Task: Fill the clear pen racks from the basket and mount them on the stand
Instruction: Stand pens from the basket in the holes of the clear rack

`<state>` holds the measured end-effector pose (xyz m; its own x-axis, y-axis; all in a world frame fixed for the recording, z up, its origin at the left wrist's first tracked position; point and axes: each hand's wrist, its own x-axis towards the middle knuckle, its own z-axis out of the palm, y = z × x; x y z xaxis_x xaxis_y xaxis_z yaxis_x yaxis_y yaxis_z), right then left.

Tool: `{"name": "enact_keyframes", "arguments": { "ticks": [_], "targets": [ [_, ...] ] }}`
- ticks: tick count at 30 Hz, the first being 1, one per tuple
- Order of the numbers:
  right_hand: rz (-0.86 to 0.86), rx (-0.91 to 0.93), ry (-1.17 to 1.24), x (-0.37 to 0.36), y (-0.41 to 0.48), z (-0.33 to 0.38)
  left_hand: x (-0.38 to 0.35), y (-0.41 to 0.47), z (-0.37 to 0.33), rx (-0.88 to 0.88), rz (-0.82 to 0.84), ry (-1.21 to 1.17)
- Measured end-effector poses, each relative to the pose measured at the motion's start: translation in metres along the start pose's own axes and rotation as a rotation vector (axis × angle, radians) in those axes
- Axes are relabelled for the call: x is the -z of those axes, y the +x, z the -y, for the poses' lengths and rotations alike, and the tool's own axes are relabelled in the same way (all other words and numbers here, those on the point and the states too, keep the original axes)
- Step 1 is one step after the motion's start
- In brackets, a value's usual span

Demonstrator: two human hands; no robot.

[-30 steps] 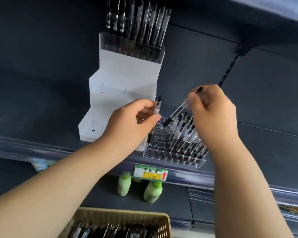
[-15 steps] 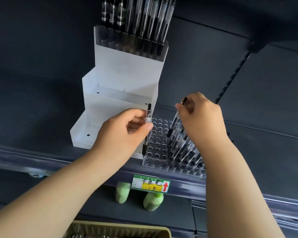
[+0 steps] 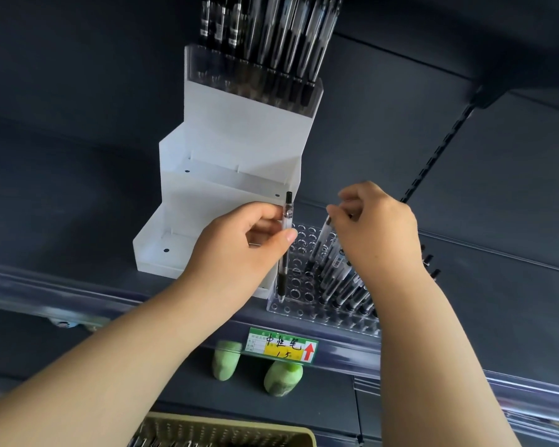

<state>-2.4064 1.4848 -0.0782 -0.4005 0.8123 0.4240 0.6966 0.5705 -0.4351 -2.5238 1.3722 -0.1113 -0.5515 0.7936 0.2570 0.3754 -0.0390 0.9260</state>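
Observation:
A clear pen rack (image 3: 299, 253) with rows of round holes lies on the dark shelf, its right half filled with several black pens (image 3: 342, 279). My left hand (image 3: 239, 250) pinches one upright pen (image 3: 286, 240) between thumb and fingers, tip down at the rack's left front corner. My right hand (image 3: 375, 227) hovers over the rack and pinches the top of a slanted pen (image 3: 320, 240) whose tip sits among the holes. The white stepped stand (image 3: 226, 175) rises behind, with a filled clear rack (image 3: 255, 79) mounted on its top step. The yellow basket (image 3: 226, 430) shows at the bottom edge.
A green and yellow price tag (image 3: 281, 345) hangs on the shelf's front rail (image 3: 78, 298). Two green bottles (image 3: 255, 371) stand on the shelf below. A slotted black upright (image 3: 433, 156) runs up the back wall at right, under an overhanging upper shelf.
My right hand lowered its pen from a flat angle into the rack's holes. My left hand brought its pen down to the rack's left front corner. The view tilted upward.

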Motion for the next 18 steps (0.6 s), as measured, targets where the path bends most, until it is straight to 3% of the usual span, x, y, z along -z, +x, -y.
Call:
{"name": "enact_keyframes", "arguments": {
  "ticks": [8,12,18],
  "targets": [
    [-0.037,0.088,-0.109,-0.005,0.001,-0.007,0.000,0.001,-0.001,0.003,0.003,0.003],
    [-0.064,0.224,-0.223,-0.008,0.000,-0.005,0.000,0.001,-0.001,-0.001,0.004,0.003],
    [0.056,0.323,-0.403,-0.017,0.002,0.002,0.002,-0.001,-0.001,0.000,-0.007,0.002]
  ]
}}
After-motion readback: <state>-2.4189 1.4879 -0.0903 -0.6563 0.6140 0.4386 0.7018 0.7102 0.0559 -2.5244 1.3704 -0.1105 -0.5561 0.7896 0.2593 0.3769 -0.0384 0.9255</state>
